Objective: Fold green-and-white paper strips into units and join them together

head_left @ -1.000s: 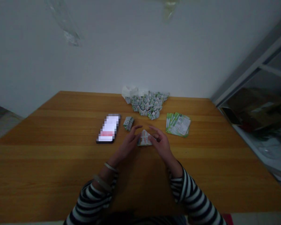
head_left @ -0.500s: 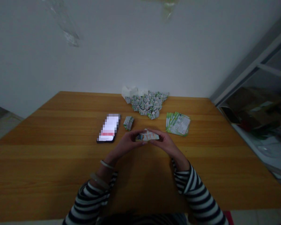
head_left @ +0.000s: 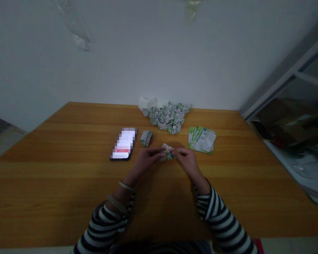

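Note:
Between my two hands is a partly folded printed paper card, white with green and dark print. My left hand pinches its left side, and my right hand pinches its right side; the fingertips cover both ends. Just beyond my left hand lies a small folded paper piece with green print. To the right of my right hand rests a fanned stack of flat green-and-white cards.
A heap of similar folded paper pieces lies against the wall, with crumpled white paper at its left. A phone with a lit screen lies left of my hands on the wooden table. Shelving stands at the right.
The card between my hands has changed from a wide, flattish shape to a more folded one with a raised point. My fingers have shifted to pinch its sides.

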Motion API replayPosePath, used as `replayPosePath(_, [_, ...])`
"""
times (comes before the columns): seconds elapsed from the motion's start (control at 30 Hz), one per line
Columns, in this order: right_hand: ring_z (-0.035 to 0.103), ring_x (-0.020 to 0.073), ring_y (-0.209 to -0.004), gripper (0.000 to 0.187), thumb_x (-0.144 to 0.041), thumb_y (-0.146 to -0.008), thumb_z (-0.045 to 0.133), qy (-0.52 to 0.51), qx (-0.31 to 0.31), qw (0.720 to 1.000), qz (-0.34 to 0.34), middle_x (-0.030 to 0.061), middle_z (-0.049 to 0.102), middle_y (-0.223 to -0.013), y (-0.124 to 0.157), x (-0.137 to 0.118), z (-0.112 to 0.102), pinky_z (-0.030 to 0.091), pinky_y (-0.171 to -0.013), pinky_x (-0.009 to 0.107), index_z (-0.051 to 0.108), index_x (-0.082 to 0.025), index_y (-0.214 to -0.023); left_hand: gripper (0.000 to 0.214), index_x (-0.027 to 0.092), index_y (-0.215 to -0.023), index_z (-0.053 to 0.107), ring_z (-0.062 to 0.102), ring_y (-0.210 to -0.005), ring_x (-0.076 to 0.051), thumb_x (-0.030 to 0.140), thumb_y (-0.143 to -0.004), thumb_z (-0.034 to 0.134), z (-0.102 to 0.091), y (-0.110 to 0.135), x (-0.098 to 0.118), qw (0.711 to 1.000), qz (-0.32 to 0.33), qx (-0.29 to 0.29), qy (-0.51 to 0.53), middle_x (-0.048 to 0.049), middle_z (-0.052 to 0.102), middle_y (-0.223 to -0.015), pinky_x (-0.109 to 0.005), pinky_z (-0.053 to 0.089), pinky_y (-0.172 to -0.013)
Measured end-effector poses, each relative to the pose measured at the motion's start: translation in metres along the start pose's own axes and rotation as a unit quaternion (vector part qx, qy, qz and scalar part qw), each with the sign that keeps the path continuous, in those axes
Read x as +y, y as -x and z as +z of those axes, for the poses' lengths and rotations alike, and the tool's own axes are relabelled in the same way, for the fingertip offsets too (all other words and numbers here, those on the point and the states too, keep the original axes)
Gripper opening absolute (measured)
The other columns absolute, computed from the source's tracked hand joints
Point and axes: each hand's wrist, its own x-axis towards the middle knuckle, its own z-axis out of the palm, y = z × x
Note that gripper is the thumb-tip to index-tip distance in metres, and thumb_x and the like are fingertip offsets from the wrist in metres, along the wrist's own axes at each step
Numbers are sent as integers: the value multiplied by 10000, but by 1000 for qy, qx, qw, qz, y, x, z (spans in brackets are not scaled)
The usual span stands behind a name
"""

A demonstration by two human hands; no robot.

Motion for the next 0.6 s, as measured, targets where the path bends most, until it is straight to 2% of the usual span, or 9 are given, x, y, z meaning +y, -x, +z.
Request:
replayPosePath(0.07, [710,208,-735,154,-306,-710,734,-4,-18,1000,-7,48,774,-816,-1,-1,-3,558,-708,329,784,-223,-829,364,147,-1034,732,699,-956,-275,271,-694,762,-1,1,0,1000,7,-16,24,-101,741,-1050,-444,519,-924])
replayPosePath(0.2, [700,212,-851,219,-246,-730,704,25,-102,992,-65,56,763,-953,-3,-6,-12,536,-783,338,772,-250,-938,341,163,-1026,738,695,-974,-281,225,-691,751,-4,3,4,996,26,-70,46,-99,747,-1033,-474,506,-946])
replayPosePath(0.3, [687,200,-820,201,-251,-756,693,57,-129,986,-90,54,754,-928,-4,-9,-18,525,-744,316,773,-256,-940,377,170,-1059,727,695,-972,-290,243,-690,754,-5,4,5,995,12,-90,50,-99,741,-1049,-490,507,-940])
replayPosePath(0.43, [680,191,-792,147,-282,-774,699,49,-119,987,-93,47,748,-873,-3,-14,-19,520,-705,297,781,-265,-895,413,156,-1076,718,701,-948,-278,290,-688,770,-7,4,3,995,-12,-87,44,-93,736,-1054,-462,516,-930])
replayPosePath(0.6, [677,190,-758,101,-284,-725,743,23,-65,994,-82,37,748,-817,0,-17,-11,526,-686,297,786,-254,-811,268,174,-1002,750,694,-959,-260,313,-778,703,-9,4,7,996,15,-75,37,-82,749,-1024,-417,516,-922])
